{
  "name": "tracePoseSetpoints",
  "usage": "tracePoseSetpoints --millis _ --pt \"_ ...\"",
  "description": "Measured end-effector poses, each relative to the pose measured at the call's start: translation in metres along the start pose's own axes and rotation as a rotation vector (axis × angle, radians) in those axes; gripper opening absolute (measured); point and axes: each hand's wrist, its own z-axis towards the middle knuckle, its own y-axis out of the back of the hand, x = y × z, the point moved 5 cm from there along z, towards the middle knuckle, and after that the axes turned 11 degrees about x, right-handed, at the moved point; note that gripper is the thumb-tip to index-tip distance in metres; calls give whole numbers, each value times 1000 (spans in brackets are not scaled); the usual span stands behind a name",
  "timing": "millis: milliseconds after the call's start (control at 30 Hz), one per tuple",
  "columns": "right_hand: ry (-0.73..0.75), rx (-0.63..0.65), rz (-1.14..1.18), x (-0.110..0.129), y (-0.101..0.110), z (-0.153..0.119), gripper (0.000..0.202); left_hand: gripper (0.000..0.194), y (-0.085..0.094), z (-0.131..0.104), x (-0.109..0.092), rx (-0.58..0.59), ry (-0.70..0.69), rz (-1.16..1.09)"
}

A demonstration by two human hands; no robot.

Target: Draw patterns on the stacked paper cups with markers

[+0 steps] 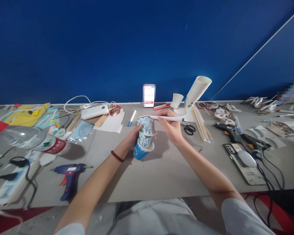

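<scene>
Near the middle of the table, my left hand (133, 136) is wrapped round the left side of several joined paper cups (147, 141). The cups carry a blue scalloped pattern, and the lowest one is plain blue with its rim showing. My right hand (169, 125) pinches a white marker (170, 118) with a green end. The marker lies nearly level, its left tip at the rim of the top cup. Part of my left hand's fingers is hidden behind the cups.
Scissors (189, 129) and wooden sticks (202, 125) lie right of my right hand. A tall cup stack (198, 90) leans behind. A blue glue gun (70, 178) and bottle (39, 140) are left; a phone (245, 166) and black glue guns (227, 131) are right.
</scene>
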Motion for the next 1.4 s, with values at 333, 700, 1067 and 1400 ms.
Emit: tracePoseSetpoints --millis 333,700,1067,1400 --pt "-2 -7 15 -4 0 1 3 61 4 0 4 8 46 -16" --pt "-11 -18 27 -5 1 1 4 61 2 0 4 8 29 -31" --pt "-5 -25 42 -5 1 1 3 64 -1 0 0 12 16 -16" --pt "19 -21 70 -3 0 0 5 63 0 0 1 11 7 -35"
